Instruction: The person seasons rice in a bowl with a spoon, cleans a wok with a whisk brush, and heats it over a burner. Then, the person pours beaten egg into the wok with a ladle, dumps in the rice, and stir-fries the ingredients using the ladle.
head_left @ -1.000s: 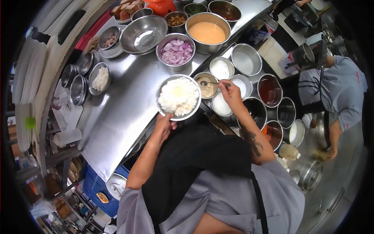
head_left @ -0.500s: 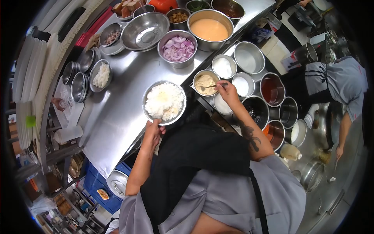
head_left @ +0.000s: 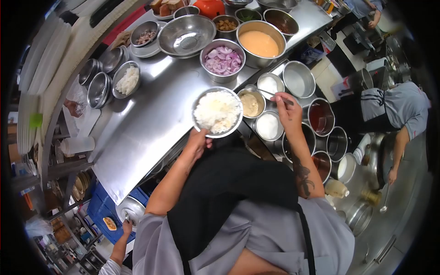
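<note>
My left hand (head_left: 198,143) is closed on the near rim of a metal bowl (head_left: 228,134) heaped with white rice (head_left: 217,111), held by the edge of the steel counter. In my right hand (head_left: 288,112) is a thin-handled spoon (head_left: 266,92), pinched between the fingers. Its handle points left, and its tip is near the far rim of a pot of pale beige paste (head_left: 250,106); I cannot make out what the tip carries. Pots of white granules stand beside the paste, one (head_left: 269,126) nearer me and another (head_left: 269,85) farther off.
On the counter (head_left: 151,110) stand sliced red onions (head_left: 223,61), a pot of orange liquid (head_left: 259,43), a large metal bowl (head_left: 187,36) and a smaller rice bowl (head_left: 127,80). A co-worker (head_left: 394,103) works at the right. Another person's hand (head_left: 127,227) touches a lid at lower left.
My right hand has lifted the spoon out of the paste and drawn it back. The rice bowl now sits closer to the paste pot. Another person's arm has appeared at lower left.
</note>
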Demonstrator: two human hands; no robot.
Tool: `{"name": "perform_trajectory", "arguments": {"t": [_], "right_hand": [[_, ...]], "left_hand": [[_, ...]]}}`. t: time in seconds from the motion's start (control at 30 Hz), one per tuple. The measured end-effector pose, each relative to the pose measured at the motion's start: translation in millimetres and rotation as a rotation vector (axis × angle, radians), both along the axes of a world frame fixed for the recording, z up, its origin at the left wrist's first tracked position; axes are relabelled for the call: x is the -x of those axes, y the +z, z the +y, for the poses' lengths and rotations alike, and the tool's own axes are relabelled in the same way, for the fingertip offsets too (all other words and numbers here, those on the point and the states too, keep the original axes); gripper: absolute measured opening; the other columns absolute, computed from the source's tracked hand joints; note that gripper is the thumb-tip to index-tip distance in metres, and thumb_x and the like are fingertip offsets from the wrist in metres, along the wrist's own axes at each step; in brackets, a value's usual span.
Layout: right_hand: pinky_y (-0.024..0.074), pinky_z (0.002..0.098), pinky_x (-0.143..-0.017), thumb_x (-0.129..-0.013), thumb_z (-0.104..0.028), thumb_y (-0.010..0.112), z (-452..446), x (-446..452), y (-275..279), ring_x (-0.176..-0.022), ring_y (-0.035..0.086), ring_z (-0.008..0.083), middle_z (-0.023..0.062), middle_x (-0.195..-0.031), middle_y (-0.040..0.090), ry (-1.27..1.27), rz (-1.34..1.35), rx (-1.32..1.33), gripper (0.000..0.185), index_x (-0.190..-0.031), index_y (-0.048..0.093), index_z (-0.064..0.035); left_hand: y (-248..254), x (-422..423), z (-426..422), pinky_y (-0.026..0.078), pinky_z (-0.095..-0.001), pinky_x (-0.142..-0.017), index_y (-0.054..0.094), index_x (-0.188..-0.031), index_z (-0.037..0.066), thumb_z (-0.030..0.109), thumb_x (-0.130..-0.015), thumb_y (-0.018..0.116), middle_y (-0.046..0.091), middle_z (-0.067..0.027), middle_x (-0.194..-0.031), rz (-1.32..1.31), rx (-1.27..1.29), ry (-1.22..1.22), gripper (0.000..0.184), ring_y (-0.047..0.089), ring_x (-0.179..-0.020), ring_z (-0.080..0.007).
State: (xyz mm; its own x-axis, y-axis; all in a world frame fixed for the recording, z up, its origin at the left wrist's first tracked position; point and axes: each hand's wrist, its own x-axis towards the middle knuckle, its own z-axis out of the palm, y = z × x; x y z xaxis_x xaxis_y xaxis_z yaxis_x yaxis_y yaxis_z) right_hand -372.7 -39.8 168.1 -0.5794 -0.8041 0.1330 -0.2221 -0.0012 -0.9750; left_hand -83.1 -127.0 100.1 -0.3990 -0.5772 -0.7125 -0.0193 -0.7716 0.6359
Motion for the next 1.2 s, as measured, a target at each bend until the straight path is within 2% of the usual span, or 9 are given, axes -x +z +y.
{"name": "perform_trajectory", "arguments": {"t": [0.17, 0.3, 0.37, 0.67, 0.77, 0.9, 1.03, 1.1, 1.2], "right_hand": [[0.0502, 0.0258, -0.067, -0.092, -0.011, 0.061, 0, 5, -58, -0.081, 0.066, 0.0149, 0.0122, -0.090, 0.069, -0.010, 0.280, -0.022, 0.019, -0.102, 0.065, 0.0039], [0.0510, 0.0359, -0.068, -0.086, -0.013, 0.066, 9, -4, -92, -0.075, 0.066, 0.0294, 0.0166, -0.086, 0.068, 0.097, 0.518, -0.356, 0.019, -0.100, 0.067, 0.0003], [0.0503, 0.0392, -0.071, -0.083, -0.012, 0.067, 16, -12, -97, -0.077, 0.064, 0.0333, 0.0175, -0.087, 0.067, 0.156, 0.587, -0.309, 0.021, -0.100, 0.067, 0.0004], [0.0450, 0.0432, -0.086, -0.077, -0.015, 0.072, 46, -64, -42, -0.101, 0.055, 0.0391, 0.0209, -0.107, 0.058, 0.266, 0.677, -0.403, 0.045, -0.116, 0.057, 0.0007], [0.0484, 0.0376, -0.075, -0.077, -0.012, 0.073, 61, -78, -35, -0.087, 0.059, 0.0326, 0.0173, -0.106, 0.058, 0.115, 0.789, -0.298, 0.044, -0.116, 0.057, -0.0017], [0.0456, 0.0432, -0.088, -0.078, -0.017, 0.071, 95, -98, -22, -0.102, 0.055, 0.0388, 0.0208, -0.108, 0.058, -0.060, 0.690, -0.401, 0.042, -0.114, 0.057, 0.0000], [0.0456, 0.0432, -0.089, -0.080, -0.021, 0.070, 144, -101, -14, -0.104, 0.055, 0.0376, 0.0199, -0.112, 0.057, -0.206, 0.701, -0.370, 0.040, -0.114, 0.058, -0.0022], [0.0453, 0.0426, -0.090, -0.082, -0.022, 0.068, 172, -106, -11, -0.105, 0.055, 0.0364, 0.0185, -0.114, 0.056, -0.306, 0.659, -0.416, 0.039, -0.113, 0.058, -0.0023], [0.0462, 0.0417, -0.083, -0.081, -0.019, 0.069, 216, -121, -10, -0.097, 0.057, 0.0347, 0.0168, -0.103, 0.059, -0.439, 0.667, -0.376, 0.036, -0.110, 0.060, -0.0011]], "left_hand": [[5, -4, 4, 0.036, -0.0268, -0.044, 0.046, -0.111, 0.003, 0.005, -0.082, 0.049, 0.050, -0.0048, -0.077, 0.128, -0.047, 0.009, 0.030, 0.041, -0.052, -0.0112], [17, -40, -2, 0.035, -0.0270, -0.045, 0.047, -0.109, 0.002, 0.006, -0.082, 0.049, 0.050, -0.0041, -0.077, 0.149, -0.024, 0.098, 0.028, 0.041, -0.052, -0.0108], [18, -66, -9, 0.035, -0.0273, -0.045, 0.047, -0.110, 0.001, 0.006, -0.083, 0.049, 0.050, -0.0039, -0.078, 0.136, 0.000, 0.158, 0.028, 0.042, -0.053, -0.0107], [-6, -177, -49, 0.035, -0.0286, -0.052, 0.049, -0.108, 0.000, 0.010, -0.086, 0.049, 0.052, -0.0048, -0.080, 0.147, 0.087, 0.397, 0.024, 0.043, -0.056, -0.0122], [-19, -196, -59, 0.036, -0.0290, -0.054, 0.050, -0.106, 0.001, 0.010, -0.086, 0.049, 0.051, -0.0045, -0.079, 0.183, 0.085, 0.448, 0.022, 0.044, -0.058, -0.0131], [-21, -191, -54, 0.045, -0.0322, -0.057, 0.050, -0.107, 0.004, 0.024, -0.089, 0.053, 0.061, -0.0121, -0.087, 0.292, -0.021, 0.540, 0.027, 0.051, -0.061, -0.0190], [-30, -173, -26, 0.049, -0.0309, -0.061, 0.051, -0.114, 0.010, 0.033, -0.093, 0.052, 0.065, -0.0129, -0.097, 0.242, -0.052, 0.171, 0.032, 0.059, -0.069, -0.0200], [-24, -150, -14, 0.050, -0.0305, -0.061, 0.050, -0.122, 0.011, 0.033, -0.095, 0.050, 0.065, -0.0130, -0.098, -0.032, -0.002, -0.130, 0.035, 0.059, -0.068, -0.0186], [-33, -123, 8, 0.051, -0.0306, -0.061, 0.047, -0.129, 0.009, 0.033, -0.097, 0.049, 0.066, -0.0136, -0.098, -0.116, 0.082, -0.410, 0.040, 0.060, -0.066, -0.0186]]}}
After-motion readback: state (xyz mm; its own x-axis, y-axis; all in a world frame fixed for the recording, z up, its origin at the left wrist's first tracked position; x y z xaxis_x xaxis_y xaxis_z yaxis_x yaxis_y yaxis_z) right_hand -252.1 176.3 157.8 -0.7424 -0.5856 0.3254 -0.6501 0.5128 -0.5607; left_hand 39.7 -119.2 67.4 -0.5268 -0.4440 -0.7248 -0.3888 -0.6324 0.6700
